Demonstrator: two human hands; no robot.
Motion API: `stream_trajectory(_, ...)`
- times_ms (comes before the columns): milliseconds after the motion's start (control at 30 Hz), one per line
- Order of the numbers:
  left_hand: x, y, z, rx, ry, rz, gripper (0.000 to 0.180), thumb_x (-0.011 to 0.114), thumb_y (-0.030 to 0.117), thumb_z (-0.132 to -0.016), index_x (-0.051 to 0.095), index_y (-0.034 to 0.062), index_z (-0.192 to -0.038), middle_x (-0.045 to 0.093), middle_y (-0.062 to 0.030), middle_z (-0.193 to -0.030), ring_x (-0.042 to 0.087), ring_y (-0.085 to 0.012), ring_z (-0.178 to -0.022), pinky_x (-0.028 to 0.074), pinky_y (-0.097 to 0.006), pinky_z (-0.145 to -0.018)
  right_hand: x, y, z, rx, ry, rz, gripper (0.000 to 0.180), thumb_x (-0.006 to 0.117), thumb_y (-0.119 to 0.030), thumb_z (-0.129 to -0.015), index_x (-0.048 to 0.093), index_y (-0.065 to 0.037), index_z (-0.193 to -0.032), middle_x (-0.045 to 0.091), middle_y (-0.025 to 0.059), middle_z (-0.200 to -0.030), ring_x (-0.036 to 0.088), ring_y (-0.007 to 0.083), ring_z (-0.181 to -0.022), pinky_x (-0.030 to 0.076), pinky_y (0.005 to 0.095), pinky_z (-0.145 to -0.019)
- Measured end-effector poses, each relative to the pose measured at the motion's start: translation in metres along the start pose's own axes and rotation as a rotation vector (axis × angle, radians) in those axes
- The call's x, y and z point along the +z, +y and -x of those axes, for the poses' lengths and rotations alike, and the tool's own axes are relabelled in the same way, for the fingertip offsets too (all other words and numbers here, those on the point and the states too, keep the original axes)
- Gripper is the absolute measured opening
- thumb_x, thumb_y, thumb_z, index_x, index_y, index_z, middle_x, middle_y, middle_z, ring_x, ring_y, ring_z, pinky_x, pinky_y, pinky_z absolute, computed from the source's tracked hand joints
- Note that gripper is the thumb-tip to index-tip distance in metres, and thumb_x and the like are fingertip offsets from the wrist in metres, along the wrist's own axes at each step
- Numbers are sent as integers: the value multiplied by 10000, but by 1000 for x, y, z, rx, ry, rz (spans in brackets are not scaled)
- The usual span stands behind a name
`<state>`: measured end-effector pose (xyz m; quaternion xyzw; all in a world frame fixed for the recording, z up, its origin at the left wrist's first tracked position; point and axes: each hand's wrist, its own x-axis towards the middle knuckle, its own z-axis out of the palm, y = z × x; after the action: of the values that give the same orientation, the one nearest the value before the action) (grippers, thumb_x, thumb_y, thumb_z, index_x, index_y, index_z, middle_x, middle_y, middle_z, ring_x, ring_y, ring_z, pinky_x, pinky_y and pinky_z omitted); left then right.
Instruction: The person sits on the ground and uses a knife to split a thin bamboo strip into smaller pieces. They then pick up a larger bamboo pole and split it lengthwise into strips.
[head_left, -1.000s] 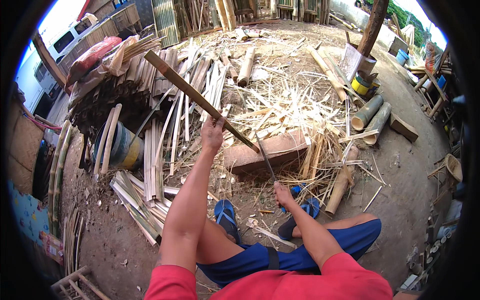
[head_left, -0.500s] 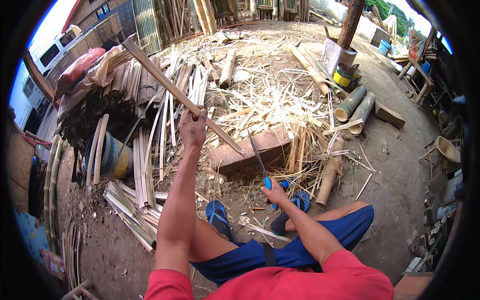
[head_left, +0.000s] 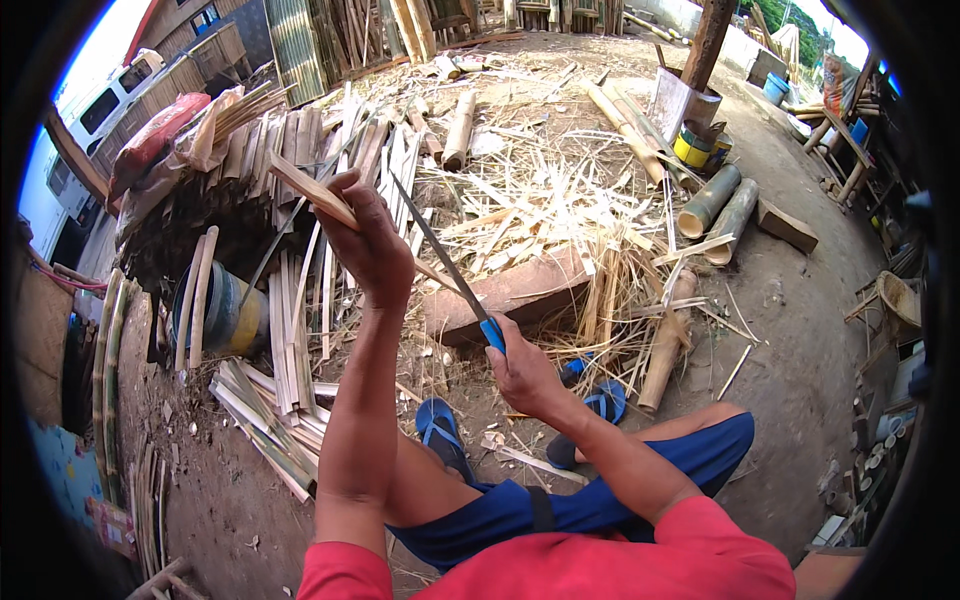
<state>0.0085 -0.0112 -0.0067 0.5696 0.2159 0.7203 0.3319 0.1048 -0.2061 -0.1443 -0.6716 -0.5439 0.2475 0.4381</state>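
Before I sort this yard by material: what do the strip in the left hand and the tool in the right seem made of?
The strip in the left hand looks like split bamboo: pale tan, matte and fibrous, like the slats around it. The tool in the right hand has a long dark blade, probably unpolished metal, and a blue grip, possibly plastic or tape.

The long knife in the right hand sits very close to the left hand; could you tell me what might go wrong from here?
1. The long knife blade angles up beside the left hand gripping the bamboo strip; a slip could cut the fingers.
2. The feet in blue sandals are bare-toed below the blade.
3. Loose bamboo shavings on the ground could shift underfoot.
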Motion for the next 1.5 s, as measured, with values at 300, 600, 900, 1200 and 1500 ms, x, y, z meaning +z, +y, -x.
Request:
stream_trajectory(300,8,1,12,66,38,-32,76,455,107,-1051,435,53,-1099,452,-18,-833,390,-62,-632,335,-223,-536,3,-17,-44,95,-139,147,325,561,-165,-972,438,-5,-1226,660,296,-861,632,531,-797,492,596,-703)
stream_trajectory(600,7,2,13,45,37,-38,87,456,107,-1046,421,47,-1099,462,-23,-850,393,-54,-631,324,-210,-529,33,60,-59,360,-165,299,329,537,-264,-991,447,-25,-1199,680,306,-955,649,535,-831,510,604,-746)
stream_trajectory(900,-1,-7,-2,51,90,-16,74,445,117,-1053,409,58,-1079,425,-14,-837,372,-62,-623,320,-217,-509,49,51,-52,238,-14,289,299,576,-224,-962,463,-57,-1183,665,287,-814,649,506,-769,505,587,-660)
stream_trajectory(1200,8,-16,-2,63,58,-78,73,463,87,-1040,437,30,-1077,424,-27,-850,414,-93,-681,357,-242,-580,36,62,-51,-269,77,71,297,570,-267,-984,476,-48,-1161,679,277,-887,641,520,-798,512,588,-697)
stream_trajectory(1500,4,-15,-9,106,57,-33,60,465,86,-1043,424,43,-1049,421,-1,-811,377,-41,-609,312,-217,-505,21,66,-82,-103,-41,24,266,569,-265,-1013,487,-27,-1100,636,227,-696,655,461,-699,474,484,-579)
